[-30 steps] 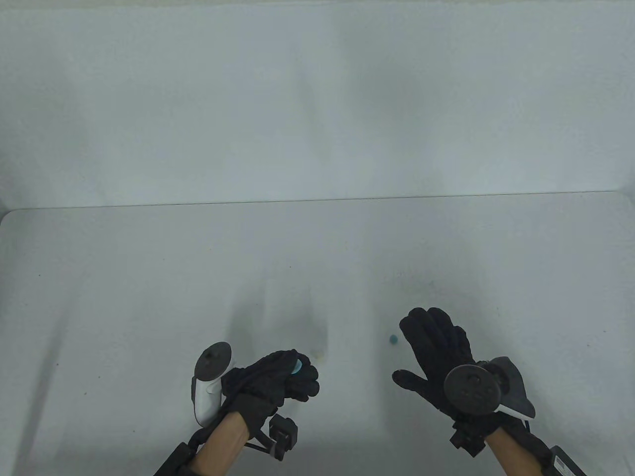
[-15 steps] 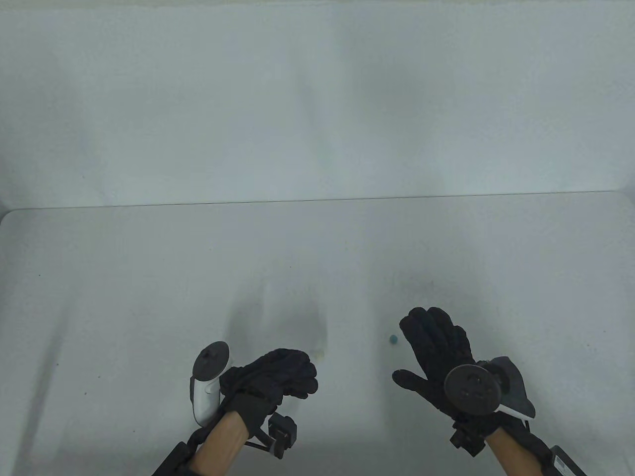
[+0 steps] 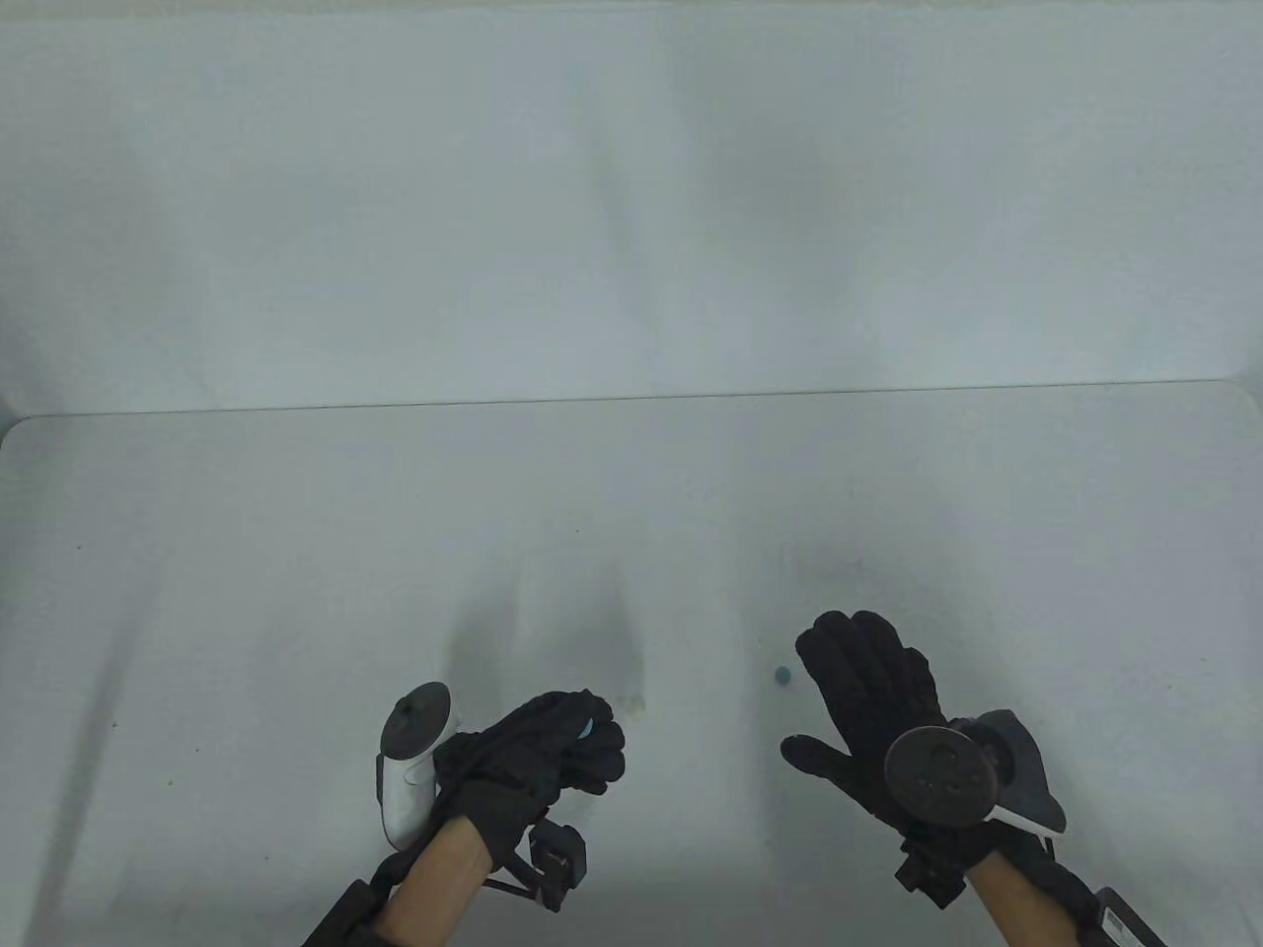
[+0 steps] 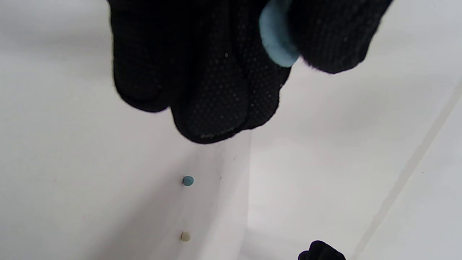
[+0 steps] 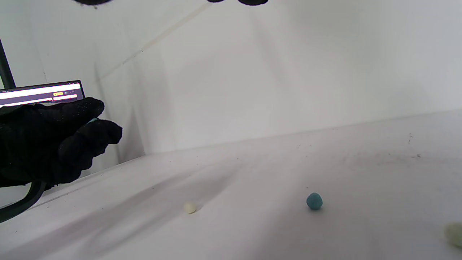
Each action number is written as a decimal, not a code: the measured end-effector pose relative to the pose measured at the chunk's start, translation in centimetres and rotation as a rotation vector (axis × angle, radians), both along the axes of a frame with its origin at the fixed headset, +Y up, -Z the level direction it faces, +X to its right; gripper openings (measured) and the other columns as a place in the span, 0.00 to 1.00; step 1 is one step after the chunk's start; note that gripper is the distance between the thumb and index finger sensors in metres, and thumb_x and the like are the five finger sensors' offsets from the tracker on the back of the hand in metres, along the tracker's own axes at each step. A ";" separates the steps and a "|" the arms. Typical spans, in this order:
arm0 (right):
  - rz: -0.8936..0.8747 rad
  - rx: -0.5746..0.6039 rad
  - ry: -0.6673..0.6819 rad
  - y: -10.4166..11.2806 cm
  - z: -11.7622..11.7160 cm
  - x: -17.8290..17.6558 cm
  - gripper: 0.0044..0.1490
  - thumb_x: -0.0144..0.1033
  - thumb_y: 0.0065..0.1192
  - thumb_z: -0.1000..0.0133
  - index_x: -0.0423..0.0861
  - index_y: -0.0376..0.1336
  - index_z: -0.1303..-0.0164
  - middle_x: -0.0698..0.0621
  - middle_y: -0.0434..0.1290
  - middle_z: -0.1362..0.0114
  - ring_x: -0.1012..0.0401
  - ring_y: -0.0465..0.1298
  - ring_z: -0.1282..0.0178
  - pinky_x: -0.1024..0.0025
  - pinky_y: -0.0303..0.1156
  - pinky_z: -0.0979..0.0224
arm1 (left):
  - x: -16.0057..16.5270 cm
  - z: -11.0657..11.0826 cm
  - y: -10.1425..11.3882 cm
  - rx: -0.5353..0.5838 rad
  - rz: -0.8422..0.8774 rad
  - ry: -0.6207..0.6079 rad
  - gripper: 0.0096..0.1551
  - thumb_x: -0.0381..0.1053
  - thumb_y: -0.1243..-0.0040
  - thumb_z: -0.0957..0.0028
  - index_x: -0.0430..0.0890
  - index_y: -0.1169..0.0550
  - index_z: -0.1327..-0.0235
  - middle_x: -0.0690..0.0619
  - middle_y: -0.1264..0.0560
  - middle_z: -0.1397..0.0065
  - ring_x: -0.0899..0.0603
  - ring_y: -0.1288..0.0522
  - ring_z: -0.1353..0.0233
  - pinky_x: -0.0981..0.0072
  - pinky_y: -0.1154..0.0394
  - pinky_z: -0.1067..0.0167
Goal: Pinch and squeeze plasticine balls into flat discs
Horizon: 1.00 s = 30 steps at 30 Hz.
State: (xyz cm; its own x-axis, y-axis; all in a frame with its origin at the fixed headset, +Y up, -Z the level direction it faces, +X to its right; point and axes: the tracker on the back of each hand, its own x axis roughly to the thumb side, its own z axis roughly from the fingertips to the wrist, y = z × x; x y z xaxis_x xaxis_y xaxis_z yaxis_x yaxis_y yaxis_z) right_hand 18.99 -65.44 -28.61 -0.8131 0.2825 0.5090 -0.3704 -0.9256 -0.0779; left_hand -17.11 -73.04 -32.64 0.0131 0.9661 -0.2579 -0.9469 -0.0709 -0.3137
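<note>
A white table [image 3: 296, 552] is stretching across the scene, its far edge meeting a pale backdrop and its surface showing faint dark specks and smudges. A small teal plasticine ball [image 3: 782, 676] [image 4: 188, 181] [image 5: 314, 201] is sitting on the near right part of the tabletop. A smaller cream plasticine ball [image 3: 634, 704] [image 4: 185, 236] [image 5: 190, 207] is lying to its left, the two well apart. In the right wrist view, another pale lump [image 5: 454, 234] is resting on the table at the frame's right edge, blurred and partly cut off.
</note>
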 end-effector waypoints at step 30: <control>-0.003 0.009 0.003 0.2 0.1 0.0 0.55 0.69 0.38 0.40 0.44 0.40 0.12 0.40 0.43 0.08 0.35 0.45 0.12 0.26 0.51 0.23 | 0.2 -0.2 -0.2 0.028 -0.002 -0.029 0.27 0.47 0.45 0.42 0.37 0.24 0.34 0.40 0.20 0.35 0.37 0.16 0.39 0.50 0.20 0.39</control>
